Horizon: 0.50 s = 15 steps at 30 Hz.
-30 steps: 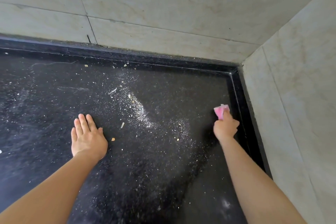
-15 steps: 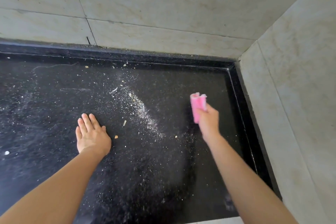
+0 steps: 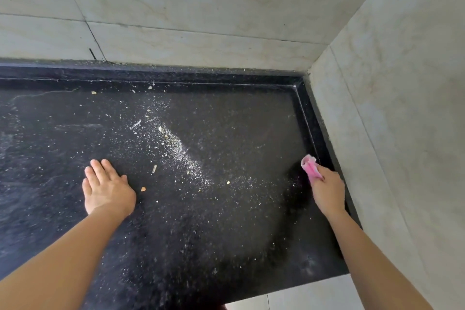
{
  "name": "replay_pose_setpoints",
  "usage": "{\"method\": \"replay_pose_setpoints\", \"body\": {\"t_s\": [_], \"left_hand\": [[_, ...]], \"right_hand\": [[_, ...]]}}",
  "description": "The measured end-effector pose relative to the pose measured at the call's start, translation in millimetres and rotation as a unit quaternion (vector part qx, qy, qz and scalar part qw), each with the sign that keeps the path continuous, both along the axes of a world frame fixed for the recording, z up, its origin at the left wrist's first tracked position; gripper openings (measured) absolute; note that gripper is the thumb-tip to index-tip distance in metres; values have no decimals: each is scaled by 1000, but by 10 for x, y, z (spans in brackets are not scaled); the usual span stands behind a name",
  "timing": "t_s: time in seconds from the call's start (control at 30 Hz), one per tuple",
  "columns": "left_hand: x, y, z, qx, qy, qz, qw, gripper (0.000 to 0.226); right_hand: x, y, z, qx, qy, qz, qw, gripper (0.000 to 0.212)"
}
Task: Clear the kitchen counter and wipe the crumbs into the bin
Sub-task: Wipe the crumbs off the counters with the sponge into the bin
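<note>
The black stone counter (image 3: 239,113) fills the view. A diagonal streak of pale crumbs (image 3: 181,151) runs across its middle, with a few bigger bits around it. My left hand (image 3: 107,187) lies flat, palm down, on the counter just left of the crumbs, holding nothing. My right hand (image 3: 327,189) is closed on a folded pink cloth (image 3: 310,167), pressed to the counter near the raised right rim. No bin is in view.
Pale marbled wall tiles (image 3: 201,7) stand behind the counter, and a side wall (image 3: 402,108) closes it on the right. A raised black rim (image 3: 314,118) runs along both walls. The counter's front edge and light floor (image 3: 314,292) show at the bottom right.
My right hand swept the pink cloth left toward the crumbs half a second ago, then moved back right to the rim. My left hand has stayed flat in place.
</note>
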<state>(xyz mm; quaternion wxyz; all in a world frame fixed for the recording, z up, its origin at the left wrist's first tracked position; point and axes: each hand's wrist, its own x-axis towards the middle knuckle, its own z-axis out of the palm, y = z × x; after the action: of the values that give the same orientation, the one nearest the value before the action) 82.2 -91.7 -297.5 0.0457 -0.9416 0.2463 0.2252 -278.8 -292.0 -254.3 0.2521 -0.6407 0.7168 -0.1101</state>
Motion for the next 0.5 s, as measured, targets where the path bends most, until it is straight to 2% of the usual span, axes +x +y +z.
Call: {"method": "replay_pose_setpoints", "body": {"t_s": [0.03, 0.1, 0.13, 0.17, 0.2, 0.23, 0.27, 0.3, 0.33, 0.37, 0.43, 0.47, 0.5], "left_hand": [[0, 3, 1, 0, -1, -1, 1000, 57], [3, 10, 0, -2, -3, -4, 1000, 57], [4, 12, 3, -2, -2, -5, 1000, 57], [2, 12, 6, -3, -1, -5, 1000, 57], [2, 12, 7, -5, 1, -4, 1000, 57], [1, 10, 7, -7, 1, -4, 1000, 57], [-1, 11, 6, -9, 1, -3, 1000, 57], [-2, 10, 3, -10, 0, -3, 1000, 57], [-1, 15, -1, -12, 1, -2, 1000, 57], [3, 18, -6, -13, 2, -1, 1000, 57], [10, 24, -17, -15, 2, 0, 1000, 57], [8, 24, -23, -16, 2, 1, 1000, 57], [6, 24, -31, -18, 1, 2, 1000, 57]], "right_hand": [[-49, -42, -6, -1, 71, 24, 997, 26], [-69, 9, -39, 14, 235, 88, 968, 65], [-57, 60, -90, 19, 256, 92, 962, 72], [-54, 108, -175, 19, 265, 113, 957, 70], [-17, 145, -209, 27, 184, 88, 979, 55], [16, 139, -192, 29, 103, 76, 991, 33], [38, 127, -149, 38, 5, 37, 999, 21], [0, 81, -134, 35, -53, 13, 998, 21], [-39, 40, -104, 22, -58, 7, 998, 22], [-93, 0, -104, 9, -14, 24, 1000, 24], [-171, 8, -180, 9, 115, 56, 992, 53], [-152, 70, -226, 15, 159, 57, 986, 65], [-72, 166, -281, 9, 162, 43, 986, 71]]}}
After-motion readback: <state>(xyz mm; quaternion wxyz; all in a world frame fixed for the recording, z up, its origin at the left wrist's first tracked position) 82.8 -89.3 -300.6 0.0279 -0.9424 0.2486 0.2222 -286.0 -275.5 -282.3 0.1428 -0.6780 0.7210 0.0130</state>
